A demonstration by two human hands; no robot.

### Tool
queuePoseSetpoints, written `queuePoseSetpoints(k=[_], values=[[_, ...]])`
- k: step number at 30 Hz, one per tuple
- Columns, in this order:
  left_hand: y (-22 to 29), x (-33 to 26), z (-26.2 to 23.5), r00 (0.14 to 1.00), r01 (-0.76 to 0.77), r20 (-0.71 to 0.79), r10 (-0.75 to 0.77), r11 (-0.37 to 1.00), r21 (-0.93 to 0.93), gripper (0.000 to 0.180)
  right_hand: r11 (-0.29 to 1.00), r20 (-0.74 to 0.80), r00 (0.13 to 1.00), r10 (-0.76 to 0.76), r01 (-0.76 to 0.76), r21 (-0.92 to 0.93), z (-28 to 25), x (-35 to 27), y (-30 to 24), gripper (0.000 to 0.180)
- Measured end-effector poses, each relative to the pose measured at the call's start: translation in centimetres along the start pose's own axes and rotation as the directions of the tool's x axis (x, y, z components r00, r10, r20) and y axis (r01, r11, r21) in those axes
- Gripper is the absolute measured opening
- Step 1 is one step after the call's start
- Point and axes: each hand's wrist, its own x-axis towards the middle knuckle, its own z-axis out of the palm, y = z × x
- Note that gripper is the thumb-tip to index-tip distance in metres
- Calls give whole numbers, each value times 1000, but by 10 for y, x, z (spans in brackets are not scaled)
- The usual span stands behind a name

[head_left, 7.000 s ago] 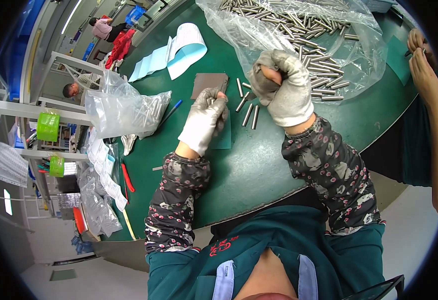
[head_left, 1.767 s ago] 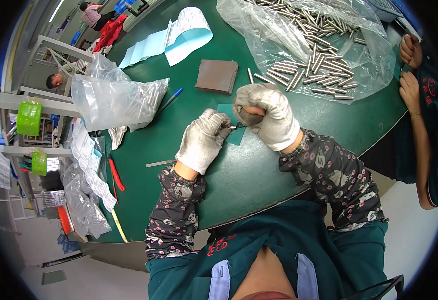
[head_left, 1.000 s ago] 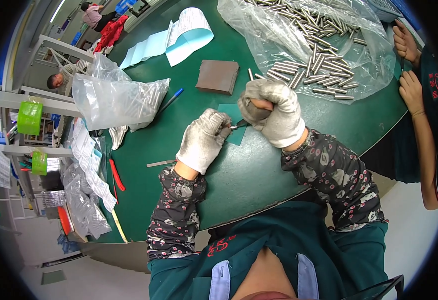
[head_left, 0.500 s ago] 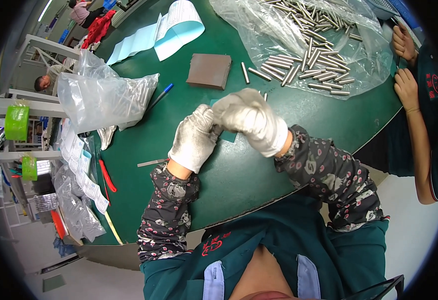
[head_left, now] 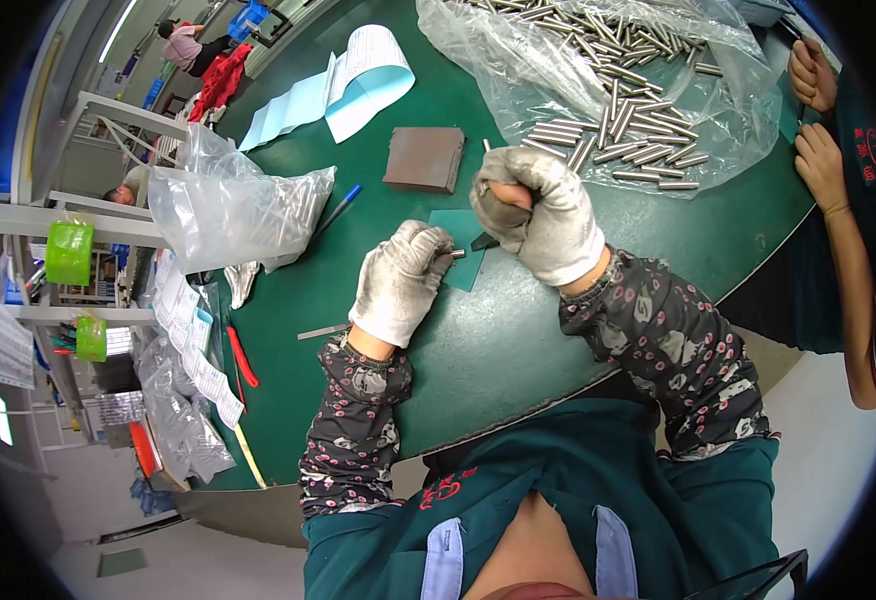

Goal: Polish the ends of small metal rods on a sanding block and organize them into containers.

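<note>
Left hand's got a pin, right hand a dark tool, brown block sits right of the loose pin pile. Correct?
Not quite: the brown block sits left of the loose pin pile, as the head view shows. The left hand does have a pin, and the right hand a dark tool.

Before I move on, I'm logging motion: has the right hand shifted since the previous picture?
Yes: judged against the brown block, the right hand has moved rightward and upward in the view.

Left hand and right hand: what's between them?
Head view: a metal pin poking from the left hand, a dark tool tip at the right hand, teal sheet beneath.
</note>
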Motion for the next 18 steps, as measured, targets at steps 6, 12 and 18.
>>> queuePoseSetpoints(k=[6,12,18], values=[[-1,1,-2,998,46,37,-45,999,-30,20,1000,4,1000,-7,7,13,4,0,2,35],[-3,1,-1,998,52,40,-51,998,-34,19,1000,-57,998,-5,4,-19,7,0,1,37],[-2,0,-2,996,74,49,-71,996,-48,20,1000,-76,997,-2,4,21,8,1,2,37]])
